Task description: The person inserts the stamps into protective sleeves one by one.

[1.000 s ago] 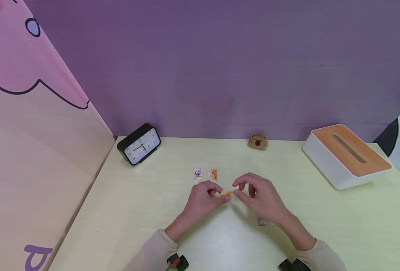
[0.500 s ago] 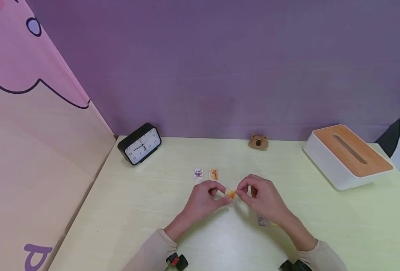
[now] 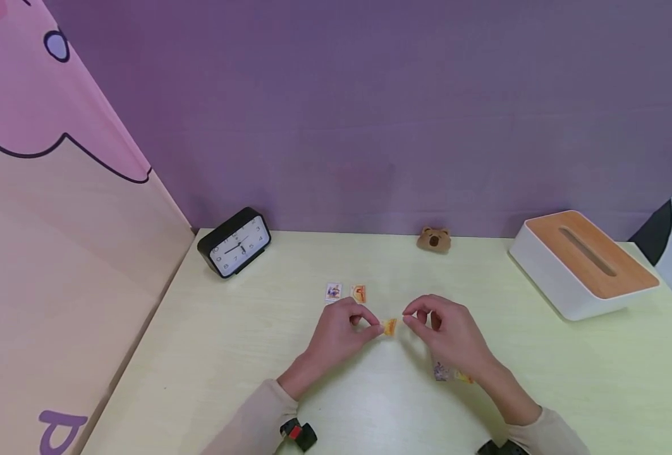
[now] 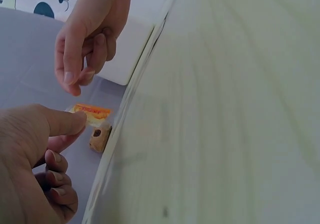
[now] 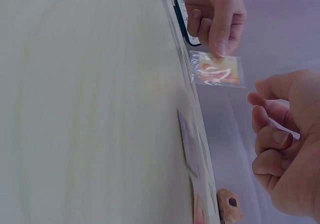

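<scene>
My left hand pinches one edge of a small stamp-like orange and yellow picture in a clear plastic sleeve, raised above the table. Just to its right, my right hand has its thumb and forefinger close together and its other fingers loosely bent. A gap separates it from the sleeve in the right wrist view, and I see nothing between its fingers. Two similar small pictures lie beyond my left hand, a purple one and an orange one. Below my right hand lie a purplish one and a partly hidden yellow-orange one.
On the pale table, a black clock stands at the back left. A small brown bear-head figure sits by the back edge. A white box with a slotted wooden lid occupies the right, and a purple backdrop hangs behind.
My right hand has touched the sleeve's right side, then moved off to the right and slightly toward me. My left hand still pinches the sleeve, which has turned and shifted slightly right.
</scene>
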